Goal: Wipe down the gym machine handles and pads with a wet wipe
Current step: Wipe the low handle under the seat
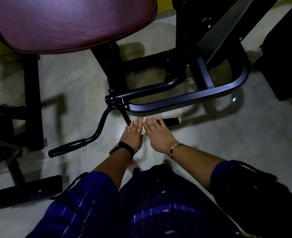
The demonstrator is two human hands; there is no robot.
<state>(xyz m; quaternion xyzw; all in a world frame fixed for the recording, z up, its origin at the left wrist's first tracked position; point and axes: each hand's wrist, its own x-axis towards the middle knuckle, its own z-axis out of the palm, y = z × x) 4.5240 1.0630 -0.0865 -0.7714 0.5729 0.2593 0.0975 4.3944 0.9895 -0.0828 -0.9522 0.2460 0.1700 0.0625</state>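
A black bent handlebar hangs low over the floor. Its right grip (171, 121) ends in a yellow cap, and its left grip (67, 148) points down-left. My left hand (133, 133) and my right hand (157, 133) lie side by side on the inner end of the right grip, fingers straight and laid over the bar. A small white patch, probably the wet wipe (144, 119), shows between the two hands at the fingertips; the rest of it is hidden. A maroon seat pad (69, 23) fills the upper left.
The machine's black tubular frame (210, 93) loops just beyond the handle. A black post (32, 100) and a foot plate (30, 191) stand at the left. The floor is pale and glossy. My foot (167, 164) is below the hands.
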